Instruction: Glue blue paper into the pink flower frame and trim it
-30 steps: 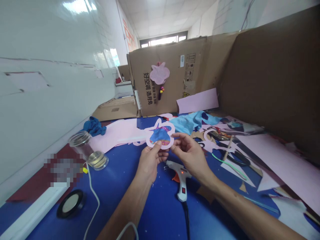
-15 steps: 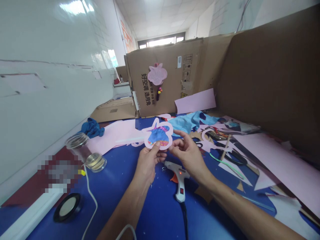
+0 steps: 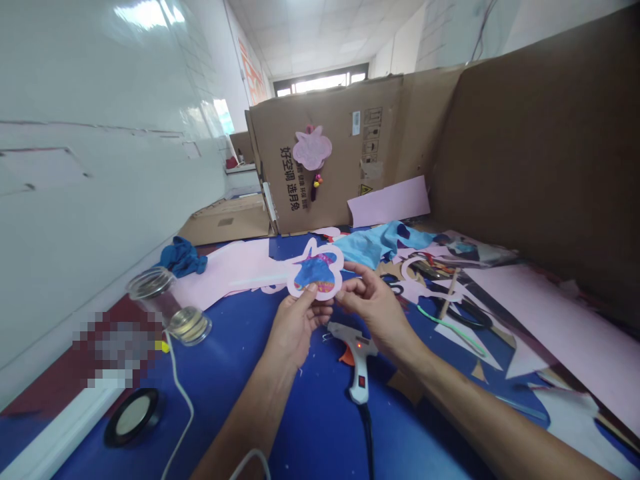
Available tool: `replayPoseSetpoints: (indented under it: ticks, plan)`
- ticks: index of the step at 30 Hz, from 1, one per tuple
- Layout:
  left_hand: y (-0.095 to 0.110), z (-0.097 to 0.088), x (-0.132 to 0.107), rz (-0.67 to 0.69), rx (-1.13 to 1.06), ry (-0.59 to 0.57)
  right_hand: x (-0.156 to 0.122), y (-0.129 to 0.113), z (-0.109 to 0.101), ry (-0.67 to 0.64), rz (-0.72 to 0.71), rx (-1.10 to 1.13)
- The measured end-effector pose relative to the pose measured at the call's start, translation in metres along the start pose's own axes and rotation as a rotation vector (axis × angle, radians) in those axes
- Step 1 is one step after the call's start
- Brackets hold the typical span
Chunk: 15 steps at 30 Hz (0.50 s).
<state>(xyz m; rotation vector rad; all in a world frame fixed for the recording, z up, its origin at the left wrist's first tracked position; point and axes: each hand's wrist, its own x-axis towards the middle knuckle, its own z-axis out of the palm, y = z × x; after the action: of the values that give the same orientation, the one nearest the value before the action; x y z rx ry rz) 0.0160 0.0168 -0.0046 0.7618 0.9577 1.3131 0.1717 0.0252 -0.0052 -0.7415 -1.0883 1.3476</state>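
Our left hand [image 3: 295,327] pinches a pink paper cutout [image 3: 315,273] at 12 o'clock in a narrow grip, our right hand [image 3: 377,310] narrowly at its edge; a slip could drop it onto the lit glue gun [image 3: 356,357] at 5 o'clock.

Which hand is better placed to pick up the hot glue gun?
Probably the right hand: it sits directly beside and above the hot glue gun, with only its fingertips at the cutout's edge. The left hand is farther away and pinches the pink-edged paper cutout.

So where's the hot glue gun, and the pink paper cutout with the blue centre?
Hot glue gun [image 3: 360,360], head view, on its white body.
Pink paper cutout [image 3: 315,272], head view, on its blue centre.
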Motion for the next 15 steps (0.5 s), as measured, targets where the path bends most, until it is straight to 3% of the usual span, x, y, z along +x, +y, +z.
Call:
replayPoseSetpoints:
  ticks: [8,15]
  plan:
    - [0.0028,0.0014,-0.0016,-0.109,-0.089,-0.02,0.0003,0.0026,-0.0013,-0.008,0.015,0.038]
    - [0.0055,0.0024,-0.0026,-0.061,-0.023,-0.013,0.0003,0.0021,-0.0019,0.002,0.007,0.021]
